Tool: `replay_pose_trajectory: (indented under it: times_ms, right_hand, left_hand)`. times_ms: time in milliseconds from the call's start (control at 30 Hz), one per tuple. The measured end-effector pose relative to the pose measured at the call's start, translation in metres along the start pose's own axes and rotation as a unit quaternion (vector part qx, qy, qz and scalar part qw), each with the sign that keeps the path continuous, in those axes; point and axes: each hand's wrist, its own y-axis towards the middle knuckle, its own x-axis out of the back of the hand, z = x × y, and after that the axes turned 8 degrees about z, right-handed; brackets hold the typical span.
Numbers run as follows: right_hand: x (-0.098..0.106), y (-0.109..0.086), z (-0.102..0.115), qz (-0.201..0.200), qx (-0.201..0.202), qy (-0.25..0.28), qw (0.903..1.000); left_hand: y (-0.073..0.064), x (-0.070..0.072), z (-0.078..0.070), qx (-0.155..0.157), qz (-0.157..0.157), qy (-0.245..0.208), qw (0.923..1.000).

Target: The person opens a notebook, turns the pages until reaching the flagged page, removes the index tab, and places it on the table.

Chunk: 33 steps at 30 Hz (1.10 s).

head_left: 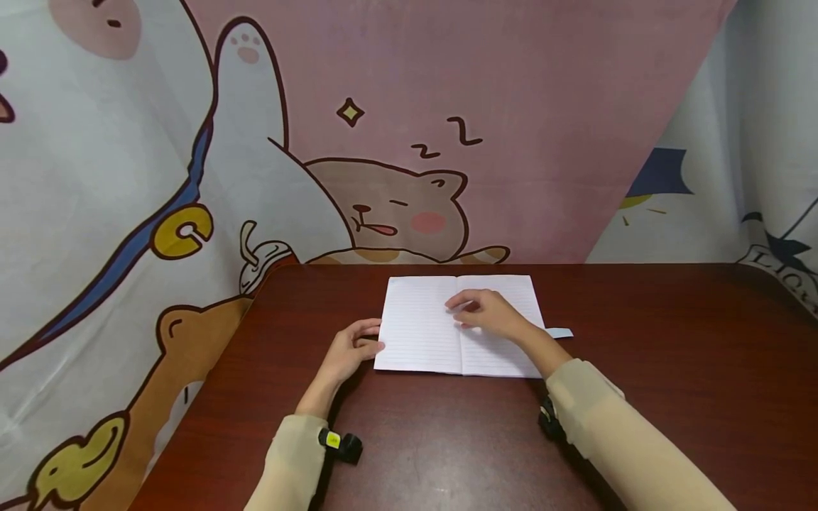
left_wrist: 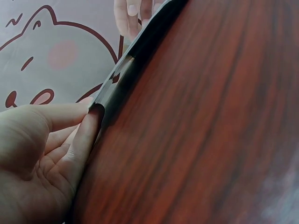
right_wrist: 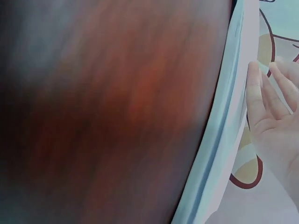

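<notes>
An open notebook (head_left: 422, 333) with white lined pages lies on the table. My left hand (head_left: 348, 351) pinches its left edge between thumb and fingers; the left wrist view shows this left hand (left_wrist: 46, 154) at the notebook's edge (left_wrist: 114, 74). Over the middle fold and right page is my right hand (head_left: 488, 312), its fingers loosely bent with nothing between them. In the right wrist view, the right hand (right_wrist: 275, 102) appears above the notebook's page edges (right_wrist: 215, 135). From beneath the notebook's right side sticks out a light blue strip (head_left: 560, 332).
The dark red-brown wooden table (head_left: 409, 440) reaches back to a cartoon-printed cloth (head_left: 543, 142) that hangs behind it and along the left. A black wrist camera (head_left: 348, 447) is strapped to the left sleeve, another black camera (head_left: 549, 419) to the right.
</notes>
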Motion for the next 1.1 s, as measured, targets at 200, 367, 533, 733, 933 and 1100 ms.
replay_pose_trajectory:
  times_ms: [200,367,533,733,933,1100]
  right_hand:
    - [0.007,-0.004,-0.003,-0.008,0.011,0.018,0.9997]
    - [0.012,-0.008,-0.005,-0.024,0.018,0.008,0.9995]
    - [0.017,-0.011,-0.005,-0.037,0.016,0.0,0.9992]
    - [0.023,-0.016,-0.005,-0.051,0.009,-0.001,0.9986]
    - [0.029,-0.019,-0.006,-0.064,0.007,-0.007,0.9979]
    - [0.035,-0.023,-0.006,-0.068,0.003,-0.008,0.9976]
  left_hand:
    - [0.001,0.0,-0.001,0.0,-0.002,-0.001,1.0]
    - [0.001,0.0,-0.004,-0.002,-0.002,0.004,1.0]
    - [0.001,0.0,-0.006,0.001,-0.003,0.004,1.0]
    - [0.001,0.0,-0.004,0.0,-0.003,0.001,1.0]
    - [0.001,-0.001,-0.004,0.002,-0.004,-0.005,1.0]
    - [-0.001,-0.001,-0.005,0.001,-0.006,-0.011,0.9999]
